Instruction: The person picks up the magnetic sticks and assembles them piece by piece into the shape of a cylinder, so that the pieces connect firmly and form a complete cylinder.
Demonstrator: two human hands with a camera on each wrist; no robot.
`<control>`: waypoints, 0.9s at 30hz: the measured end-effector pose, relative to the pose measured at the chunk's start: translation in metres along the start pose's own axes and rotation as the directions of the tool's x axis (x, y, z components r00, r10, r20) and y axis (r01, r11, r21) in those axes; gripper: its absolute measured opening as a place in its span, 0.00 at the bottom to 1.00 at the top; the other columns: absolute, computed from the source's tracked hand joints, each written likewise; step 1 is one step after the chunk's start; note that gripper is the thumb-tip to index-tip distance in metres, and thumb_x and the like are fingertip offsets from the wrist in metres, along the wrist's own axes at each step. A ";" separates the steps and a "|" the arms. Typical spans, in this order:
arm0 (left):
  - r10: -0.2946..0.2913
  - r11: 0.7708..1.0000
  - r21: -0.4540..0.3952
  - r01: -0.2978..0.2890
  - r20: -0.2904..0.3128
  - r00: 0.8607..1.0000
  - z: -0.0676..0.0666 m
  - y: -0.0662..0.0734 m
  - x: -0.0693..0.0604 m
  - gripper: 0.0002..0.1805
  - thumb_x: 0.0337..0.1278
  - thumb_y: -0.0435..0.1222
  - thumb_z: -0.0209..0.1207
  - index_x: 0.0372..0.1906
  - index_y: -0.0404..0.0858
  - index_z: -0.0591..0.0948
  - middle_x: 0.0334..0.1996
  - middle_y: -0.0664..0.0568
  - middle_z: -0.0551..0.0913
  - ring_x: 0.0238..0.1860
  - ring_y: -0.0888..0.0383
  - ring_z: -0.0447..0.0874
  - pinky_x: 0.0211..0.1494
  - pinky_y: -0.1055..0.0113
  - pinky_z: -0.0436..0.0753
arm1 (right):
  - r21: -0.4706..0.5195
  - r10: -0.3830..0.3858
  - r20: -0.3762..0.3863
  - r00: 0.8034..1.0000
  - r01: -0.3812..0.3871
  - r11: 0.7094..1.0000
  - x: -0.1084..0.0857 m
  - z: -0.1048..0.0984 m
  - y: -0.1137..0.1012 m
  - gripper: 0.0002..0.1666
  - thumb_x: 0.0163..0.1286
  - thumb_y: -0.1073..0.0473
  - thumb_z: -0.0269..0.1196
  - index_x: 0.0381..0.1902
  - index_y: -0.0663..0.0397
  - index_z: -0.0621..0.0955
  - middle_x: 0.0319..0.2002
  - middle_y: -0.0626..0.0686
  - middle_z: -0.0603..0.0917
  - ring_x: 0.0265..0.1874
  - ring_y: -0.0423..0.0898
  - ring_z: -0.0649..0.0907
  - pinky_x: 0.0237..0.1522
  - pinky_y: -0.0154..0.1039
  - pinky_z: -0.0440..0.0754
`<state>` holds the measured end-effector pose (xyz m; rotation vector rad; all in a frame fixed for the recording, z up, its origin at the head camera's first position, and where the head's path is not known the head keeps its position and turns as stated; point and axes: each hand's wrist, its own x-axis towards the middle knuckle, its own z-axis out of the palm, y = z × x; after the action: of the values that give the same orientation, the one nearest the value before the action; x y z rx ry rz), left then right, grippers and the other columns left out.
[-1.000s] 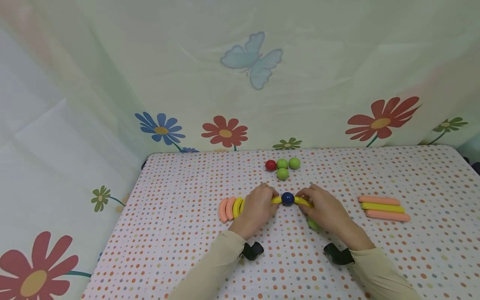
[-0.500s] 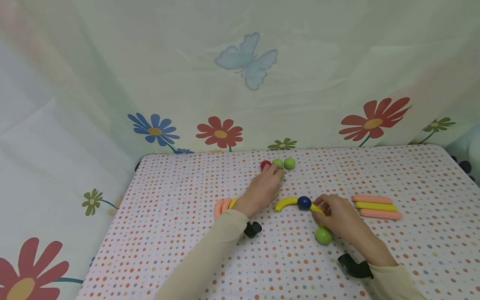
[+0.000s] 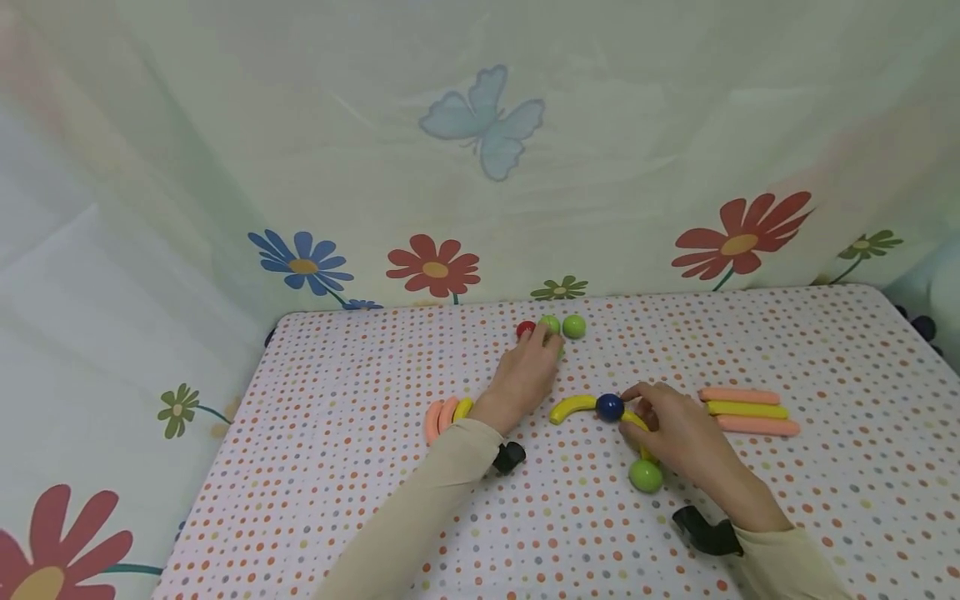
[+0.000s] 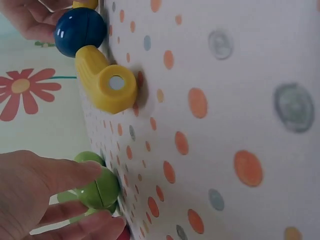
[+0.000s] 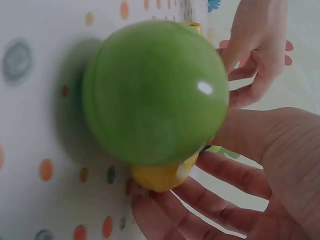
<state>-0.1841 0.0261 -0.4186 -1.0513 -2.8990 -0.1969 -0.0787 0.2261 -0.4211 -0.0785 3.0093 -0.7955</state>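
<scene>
My left hand (image 3: 522, 371) reaches to the back, its thumb and fingers round a green ball (image 4: 100, 190) that is partly hidden from above. My right hand (image 3: 678, 425) pinches a curved yellow rod (image 3: 636, 421), part of a chain on the table. A blue ball (image 3: 610, 407) joins this rod to another curved yellow rod (image 3: 572, 406), whose free end shows a metal disc in the left wrist view. At the chain's near end sits a second green ball (image 5: 155, 95), large in the right wrist view.
Behind the left fingers lie a red ball (image 3: 526, 330) and two more green balls (image 3: 574, 326). Curved pink and yellow rods (image 3: 442, 419) lie beside the left forearm. Straight pink and yellow rods (image 3: 750, 409) lie right of the right hand. A printed cloth hangs behind the dotted table (image 3: 315, 500).
My left hand has let go of the left curved rod and moved back to the green balls. My right hand has shifted right and nearer with the chain, uncovering its green end ball.
</scene>
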 end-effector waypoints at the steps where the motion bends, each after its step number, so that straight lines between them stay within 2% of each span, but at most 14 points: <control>1: -0.004 1.000 0.001 0.004 0.001 1.000 0.000 0.000 0.000 0.19 0.75 0.32 0.59 0.66 0.36 0.77 0.66 0.42 0.74 0.54 0.52 0.78 0.38 0.67 0.87 | -0.004 0.000 0.000 1.000 0.000 1.000 0.000 0.000 -0.001 0.22 0.63 0.63 0.75 0.52 0.66 0.83 0.34 0.55 0.81 0.30 0.47 0.78 0.29 0.43 0.77; 5: -0.015 1.000 0.023 0.014 0.003 1.000 -0.001 0.001 0.002 0.17 0.74 0.32 0.61 0.63 0.36 0.78 0.63 0.41 0.76 0.51 0.54 0.79 0.40 0.68 0.87 | -0.012 -0.011 -0.002 1.000 0.011 1.000 0.002 0.000 -0.004 0.24 0.61 0.63 0.76 0.53 0.65 0.82 0.37 0.56 0.81 0.31 0.48 0.81 0.29 0.44 0.79; 9: -0.027 0.998 0.056 0.025 0.027 0.999 -0.002 0.002 0.003 0.19 0.75 0.33 0.61 0.65 0.35 0.78 0.60 0.41 0.79 0.49 0.54 0.83 0.42 0.66 0.88 | -0.008 -0.011 -0.003 1.000 0.011 1.000 0.003 -0.001 -0.006 0.25 0.59 0.64 0.76 0.54 0.65 0.82 0.38 0.59 0.82 0.32 0.50 0.82 0.29 0.45 0.80; 14: -0.075 0.997 -0.003 0.075 0.081 0.994 -0.002 0.002 -0.002 0.19 0.76 0.35 0.59 0.65 0.32 0.78 0.56 0.40 0.82 0.50 0.52 0.84 0.44 0.63 0.89 | 0.007 -0.026 0.009 1.000 0.026 1.000 0.005 0.000 -0.008 0.27 0.60 0.64 0.75 0.56 0.64 0.82 0.41 0.61 0.81 0.33 0.51 0.82 0.29 0.44 0.79; 20: -0.109 0.979 -0.158 0.132 0.149 0.983 -0.007 -0.006 -0.024 0.16 0.70 0.37 0.67 0.57 0.36 0.81 0.48 0.46 0.81 0.42 0.57 0.79 0.41 0.68 0.83 | -0.002 -0.067 0.039 0.997 0.067 0.998 0.008 0.003 -0.011 0.26 0.63 0.63 0.75 0.59 0.61 0.83 0.44 0.62 0.80 0.32 0.50 0.79 0.27 0.42 0.75; 24: -0.131 0.957 -0.230 0.178 0.206 0.970 -0.014 -0.009 -0.044 0.16 0.64 0.39 0.73 0.52 0.39 0.83 0.43 0.49 0.78 0.37 0.59 0.74 0.39 0.70 0.77 | -0.020 -0.074 0.042 0.996 0.075 0.997 0.010 0.005 -0.013 0.25 0.64 0.62 0.75 0.58 0.60 0.84 0.42 0.60 0.79 0.32 0.50 0.79 0.27 0.43 0.76; 27: -0.158 0.936 -0.278 0.217 0.220 0.963 -0.015 -0.009 -0.058 0.16 0.61 0.39 0.74 0.50 0.38 0.84 0.40 0.50 0.77 0.35 0.59 0.72 0.37 0.70 0.75 | -0.013 -0.060 0.027 0.998 0.060 0.998 0.011 0.008 -0.014 0.25 0.63 0.62 0.76 0.56 0.63 0.83 0.40 0.60 0.79 0.32 0.51 0.80 0.27 0.44 0.78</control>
<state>-0.1455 -0.0193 -0.4095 -0.8647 -3.2235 -0.5940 -0.0891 0.2093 -0.4209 -0.1794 3.0012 -0.7716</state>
